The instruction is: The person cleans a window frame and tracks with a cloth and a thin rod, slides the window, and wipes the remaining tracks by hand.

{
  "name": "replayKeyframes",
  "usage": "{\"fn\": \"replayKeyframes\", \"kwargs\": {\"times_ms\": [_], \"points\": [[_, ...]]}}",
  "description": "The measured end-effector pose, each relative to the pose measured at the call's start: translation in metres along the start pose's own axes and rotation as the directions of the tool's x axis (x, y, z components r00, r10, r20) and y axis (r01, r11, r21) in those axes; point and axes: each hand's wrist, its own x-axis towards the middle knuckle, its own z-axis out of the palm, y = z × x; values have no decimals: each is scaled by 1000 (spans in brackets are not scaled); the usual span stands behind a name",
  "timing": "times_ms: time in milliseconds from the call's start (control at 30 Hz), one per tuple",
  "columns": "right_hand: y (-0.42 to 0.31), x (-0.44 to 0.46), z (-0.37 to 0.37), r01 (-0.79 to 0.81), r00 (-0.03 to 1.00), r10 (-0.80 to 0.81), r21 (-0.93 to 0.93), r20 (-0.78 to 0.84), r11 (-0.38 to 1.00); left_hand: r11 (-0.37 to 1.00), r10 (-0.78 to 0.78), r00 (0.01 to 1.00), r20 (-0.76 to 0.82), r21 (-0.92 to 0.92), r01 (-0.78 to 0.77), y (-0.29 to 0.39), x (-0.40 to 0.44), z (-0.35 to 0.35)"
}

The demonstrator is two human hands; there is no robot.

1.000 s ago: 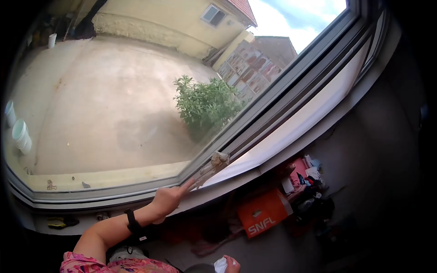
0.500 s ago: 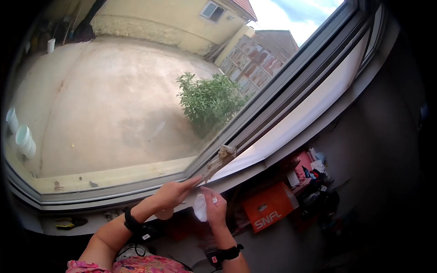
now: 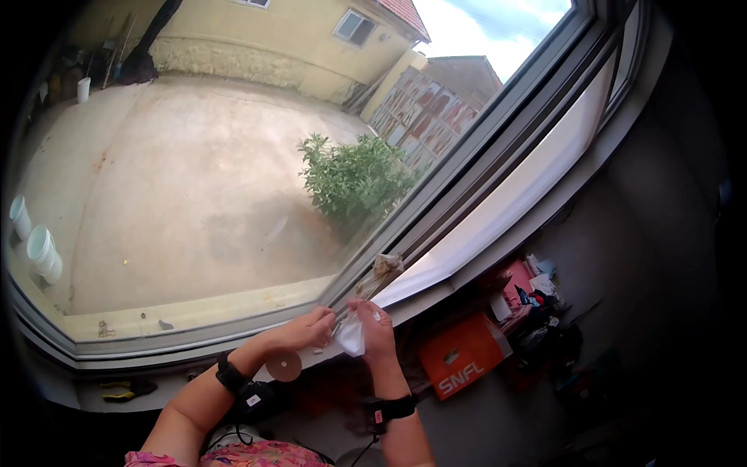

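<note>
My right hand (image 3: 379, 333) pinches a crumpled white tissue or thin cloth (image 3: 352, 338) just inside the window sill. Close by on its left, my left hand (image 3: 310, 328) has curled fingers at the window frame; whatever they hold, if anything, is hidden. A brown, crumpled lump (image 3: 387, 265) sits on the frame's corner, beyond my right hand. Below my left wrist is a flat tan disc (image 3: 284, 366) with a small dot at its middle. A small white piece (image 3: 317, 350) lies on the sill beside it.
The window frame (image 3: 194, 339) bends around in front of me, with a concrete yard and a bush (image 3: 354, 175) behind the glass. An orange box (image 3: 459, 358) marked SNFL stands below at right, near piled small items (image 3: 537, 292). A dark-and-yellow object (image 3: 128, 389) lies at lower left.
My left hand has drawn back from the brown lump, and its fingers have curled. My right hand has moved slightly up and right with the white tissue. More of the tan disc shows.
</note>
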Motion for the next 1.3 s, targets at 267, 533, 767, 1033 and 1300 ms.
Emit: {"fn": "replayKeyframes", "kwargs": {"times_ms": [267, 533, 767, 1033, 1300], "points": [[5, 3, -9, 102, 995, -101, -165, 16, 981, 997, 72, 991, 115, 14, -74, 38, 7, 19], [6, 15, -12, 212, 969, -245, -410, -29, 887, 948, 221, 975, 32, 227, -223, 15, 38, 13], [22, -25, -33, 170, 946, -291, -548, -142, 819, 699, 672, 669, -317, 570, -432, 21, 47, 20], [36, -116, -116, -20, 933, -191, -574, -305, 819, 360, 880, 415, -231, 894, -266, 98, 46, 42], [60, -188, -218, -124, 830, -308, -693, -464, 710, 85, 993, 84, -78, 992, -93, 212, 64, 61]]}}
